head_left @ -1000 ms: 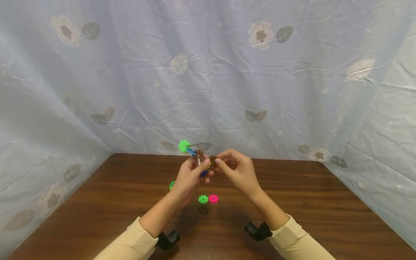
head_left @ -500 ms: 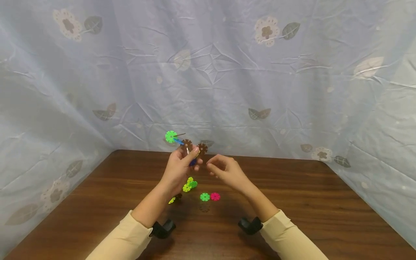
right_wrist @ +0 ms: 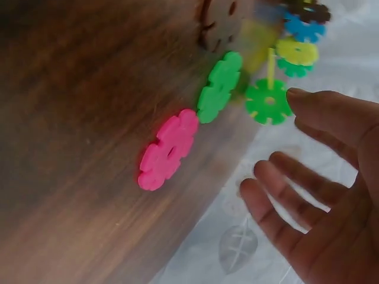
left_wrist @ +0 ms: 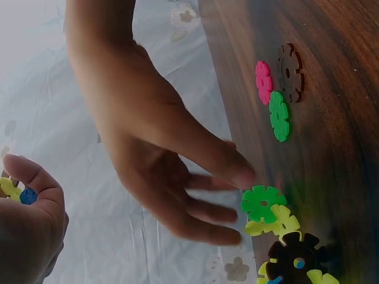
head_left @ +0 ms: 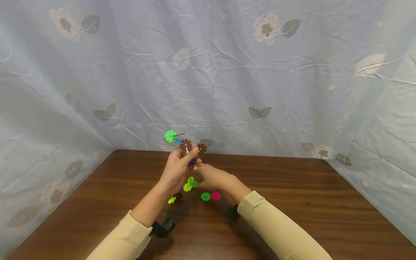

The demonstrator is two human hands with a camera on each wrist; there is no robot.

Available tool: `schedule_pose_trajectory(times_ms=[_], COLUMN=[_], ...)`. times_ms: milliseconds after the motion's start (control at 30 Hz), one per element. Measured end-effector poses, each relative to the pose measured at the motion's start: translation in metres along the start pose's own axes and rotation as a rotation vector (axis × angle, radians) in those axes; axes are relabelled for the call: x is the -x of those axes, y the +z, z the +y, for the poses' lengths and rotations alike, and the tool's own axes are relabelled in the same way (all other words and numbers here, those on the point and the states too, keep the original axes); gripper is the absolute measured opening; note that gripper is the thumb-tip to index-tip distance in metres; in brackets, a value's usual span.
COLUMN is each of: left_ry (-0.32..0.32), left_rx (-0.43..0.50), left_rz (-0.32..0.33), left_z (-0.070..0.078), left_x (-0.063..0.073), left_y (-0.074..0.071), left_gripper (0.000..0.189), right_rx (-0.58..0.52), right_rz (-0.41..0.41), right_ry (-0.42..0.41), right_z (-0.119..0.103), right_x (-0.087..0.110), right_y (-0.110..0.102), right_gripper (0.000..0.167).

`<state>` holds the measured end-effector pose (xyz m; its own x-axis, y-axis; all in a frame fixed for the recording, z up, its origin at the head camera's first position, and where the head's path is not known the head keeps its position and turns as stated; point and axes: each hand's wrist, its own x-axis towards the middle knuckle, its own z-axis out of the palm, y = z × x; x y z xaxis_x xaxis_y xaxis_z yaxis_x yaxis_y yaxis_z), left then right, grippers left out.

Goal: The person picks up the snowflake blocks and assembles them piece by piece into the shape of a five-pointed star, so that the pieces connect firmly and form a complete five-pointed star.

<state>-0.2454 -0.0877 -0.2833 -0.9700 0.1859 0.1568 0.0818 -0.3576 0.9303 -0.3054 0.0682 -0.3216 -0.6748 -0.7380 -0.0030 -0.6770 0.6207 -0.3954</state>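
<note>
My left hand (head_left: pixel 178 164) grips a chain of joined notched plastic discs above the table. At its upper left is a green disc (head_left: pixel 170 136), with a blue one edge-on and brown discs (head_left: pixel 201 148) beside it. White, yellow and dark blue pieces show near the thumb; the fingers hide part of the chain. My right hand (right_wrist: pixel 337 177) has its fingers spread and holds nothing. Its thumb is close to a green disc (right_wrist: pixel 269 102) joined to yellow discs (left_wrist: pixel 286 220) on the table; contact cannot be told. In the head view, the right hand (head_left: pixel 211 177) is below the left.
A loose green disc (head_left: pixel 206 196) and a pink disc (head_left: pixel 216 196) lie on the wooden table (head_left: pixel 292 206). Near them is a dark brown disc (left_wrist: pixel 290 73). Another joined group with a dark disc (left_wrist: pixel 293 260) lies left. A patterned curtain (head_left: pixel 208 90) surrounds the table.
My right hand has let go of the brown disc on the held chain, then moved left and down to the joined green and yellow discs. The left hand moved slightly left, still holding its chain.
</note>
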Motion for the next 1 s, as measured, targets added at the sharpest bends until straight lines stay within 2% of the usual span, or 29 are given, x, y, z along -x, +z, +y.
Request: schedule_pose_trajectory(times_ms=[100, 200, 367, 433, 500, 567, 633, 733, 800, 1000], left_ry=[0.005, 0.009, 0.010, 0.008, 0.007, 0.006, 0.007, -0.001, -0.001, 0.013], left_rx=[-0.018, -0.026, -0.049, -0.059, -0.063, -0.065, -0.068, -0.069, -0.078, -0.120], left_rz=[0.007, 0.015, 0.007, 0.002, -0.002, -0.007, -0.009, -0.014, -0.023, -0.037], left_z=[0.001, 0.002, 0.001, 0.001, 0.000, -0.001, -0.001, -0.003, -0.004, -0.005], left_x=[-0.001, -0.001, -0.002, -0.002, -0.002, -0.003, -0.003, -0.003, -0.003, -0.003], left_y=[0.000, 0.000, -0.002, -0.002, -0.002, -0.002, -0.002, -0.002, -0.002, -0.001], left_gripper=[0.014, 0.012, 0.013, 0.013, 0.013, 0.012, 0.010, 0.009, 0.010, 0.013], right_rx=[0.094, 0.200, 0.390, 0.438, 0.456, 0.429, 0.365, 0.181, 0.069, -0.156], right_rz=[-0.041, -0.079, -0.116, -0.117, -0.113, -0.115, -0.107, -0.062, 0.009, 0.289], right_ry=[0.001, 0.068, 0.125, 0.126, 0.141, 0.167, 0.181, 0.173, 0.133, 0.008], right_z=[-0.005, -0.012, -0.019, -0.021, -0.022, -0.020, -0.016, -0.005, 0.004, 0.026], right_x=[-0.009, -0.017, -0.029, -0.031, -0.030, -0.027, -0.021, -0.007, 0.003, 0.040], right_y=[0.002, 0.006, 0.017, 0.020, 0.020, 0.020, 0.017, 0.011, 0.006, -0.011], right_gripper=[0.076, 0.073, 0.038, 0.029, 0.028, 0.034, 0.048, 0.061, 0.059, 0.030])
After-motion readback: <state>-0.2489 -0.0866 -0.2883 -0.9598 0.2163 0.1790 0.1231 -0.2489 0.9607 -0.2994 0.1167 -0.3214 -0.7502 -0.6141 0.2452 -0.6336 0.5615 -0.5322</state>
